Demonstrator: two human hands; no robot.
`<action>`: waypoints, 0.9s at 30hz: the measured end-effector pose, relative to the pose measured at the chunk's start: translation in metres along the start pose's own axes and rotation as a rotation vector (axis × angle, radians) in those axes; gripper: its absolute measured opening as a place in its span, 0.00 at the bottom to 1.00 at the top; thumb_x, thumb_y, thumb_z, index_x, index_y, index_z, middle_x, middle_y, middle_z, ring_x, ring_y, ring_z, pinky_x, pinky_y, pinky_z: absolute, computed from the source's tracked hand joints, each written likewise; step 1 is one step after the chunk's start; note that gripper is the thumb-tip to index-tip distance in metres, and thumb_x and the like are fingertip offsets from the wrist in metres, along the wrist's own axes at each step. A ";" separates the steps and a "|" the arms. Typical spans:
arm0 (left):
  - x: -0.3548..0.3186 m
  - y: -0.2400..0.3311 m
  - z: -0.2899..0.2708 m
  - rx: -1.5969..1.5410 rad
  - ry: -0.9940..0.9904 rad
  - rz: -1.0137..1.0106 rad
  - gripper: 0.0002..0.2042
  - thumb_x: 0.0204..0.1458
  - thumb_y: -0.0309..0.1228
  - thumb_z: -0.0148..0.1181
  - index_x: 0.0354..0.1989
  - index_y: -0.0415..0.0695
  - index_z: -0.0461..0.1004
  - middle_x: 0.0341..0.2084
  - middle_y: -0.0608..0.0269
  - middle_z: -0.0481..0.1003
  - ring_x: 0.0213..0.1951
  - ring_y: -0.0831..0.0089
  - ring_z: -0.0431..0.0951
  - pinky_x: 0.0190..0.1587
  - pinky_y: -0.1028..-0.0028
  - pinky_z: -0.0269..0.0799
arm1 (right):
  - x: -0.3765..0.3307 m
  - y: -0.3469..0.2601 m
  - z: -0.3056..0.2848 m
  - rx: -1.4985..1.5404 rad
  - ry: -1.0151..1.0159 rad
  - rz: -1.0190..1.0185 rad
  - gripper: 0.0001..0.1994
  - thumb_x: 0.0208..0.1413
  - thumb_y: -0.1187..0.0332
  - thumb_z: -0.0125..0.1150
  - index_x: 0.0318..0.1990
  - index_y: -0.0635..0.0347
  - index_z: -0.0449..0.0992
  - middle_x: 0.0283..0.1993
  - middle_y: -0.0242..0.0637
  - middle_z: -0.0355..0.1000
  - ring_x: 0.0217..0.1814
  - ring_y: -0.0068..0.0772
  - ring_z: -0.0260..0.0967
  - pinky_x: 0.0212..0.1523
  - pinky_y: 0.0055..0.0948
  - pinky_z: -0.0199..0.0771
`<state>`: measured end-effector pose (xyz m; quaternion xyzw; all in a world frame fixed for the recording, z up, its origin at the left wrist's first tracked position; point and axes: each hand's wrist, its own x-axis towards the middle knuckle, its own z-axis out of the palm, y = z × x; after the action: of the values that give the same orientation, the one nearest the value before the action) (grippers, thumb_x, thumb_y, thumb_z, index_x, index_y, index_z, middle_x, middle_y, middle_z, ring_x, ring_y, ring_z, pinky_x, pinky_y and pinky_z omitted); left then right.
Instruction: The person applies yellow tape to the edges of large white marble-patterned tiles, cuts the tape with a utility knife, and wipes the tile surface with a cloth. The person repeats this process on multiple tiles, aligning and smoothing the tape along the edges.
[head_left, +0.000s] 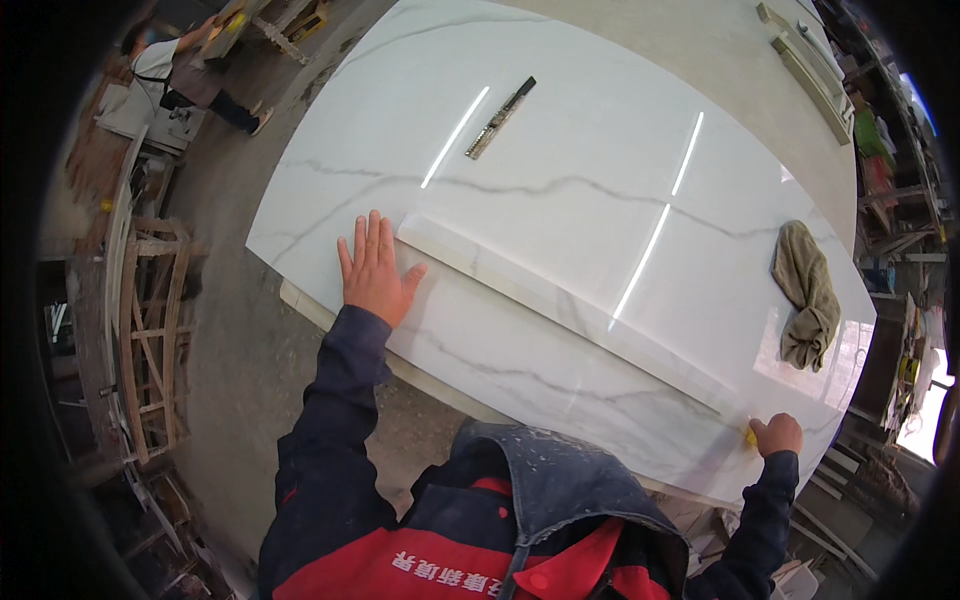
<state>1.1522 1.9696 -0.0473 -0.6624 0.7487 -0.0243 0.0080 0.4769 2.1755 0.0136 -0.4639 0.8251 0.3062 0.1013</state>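
Left hand (373,270) spread flat on white marble slab (560,250) atop bench (300,300), touching narrow marble strip (560,305); right hand (776,435) pinching small yellow object (750,437) at slab's near corner.

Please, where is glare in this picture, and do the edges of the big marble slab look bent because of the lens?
Head view: bright streaks of lamp glare cross the glossy white marble slab, one beside the metal ruler; the slab's straight edges bow toward the rim, and the corners are black from the fisheye; the left hand, right hand and cloth look sharp.
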 end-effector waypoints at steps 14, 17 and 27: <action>-0.081 0.260 -0.013 -0.312 -0.078 0.600 0.47 0.57 0.60 0.57 0.73 0.33 0.54 0.75 0.43 0.50 0.77 0.50 0.44 0.76 0.48 0.37 | 0.001 0.007 -0.001 0.100 0.019 -0.046 0.26 0.48 0.43 0.66 0.32 0.64 0.82 0.37 0.54 0.79 0.43 0.57 0.78 0.46 0.50 0.78; -0.097 0.313 -0.015 -0.318 -0.093 0.652 0.46 0.58 0.59 0.55 0.73 0.33 0.55 0.75 0.44 0.50 0.78 0.51 0.43 0.77 0.50 0.36 | 0.002 0.005 -0.006 0.146 -0.002 -0.054 0.25 0.50 0.44 0.64 0.34 0.63 0.83 0.39 0.53 0.80 0.45 0.55 0.78 0.48 0.48 0.78; -0.128 0.431 -0.023 -0.325 -0.101 0.775 0.44 0.60 0.58 0.54 0.73 0.31 0.55 0.76 0.44 0.49 0.78 0.52 0.41 0.77 0.50 0.35 | -0.007 0.014 -0.017 0.281 -0.037 -0.145 0.25 0.53 0.43 0.63 0.35 0.61 0.85 0.38 0.50 0.81 0.44 0.52 0.79 0.46 0.46 0.79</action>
<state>0.7394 2.1492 -0.0475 -0.3246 0.9353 0.1313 -0.0515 0.4710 2.1756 0.0362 -0.4976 0.8223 0.1879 0.2023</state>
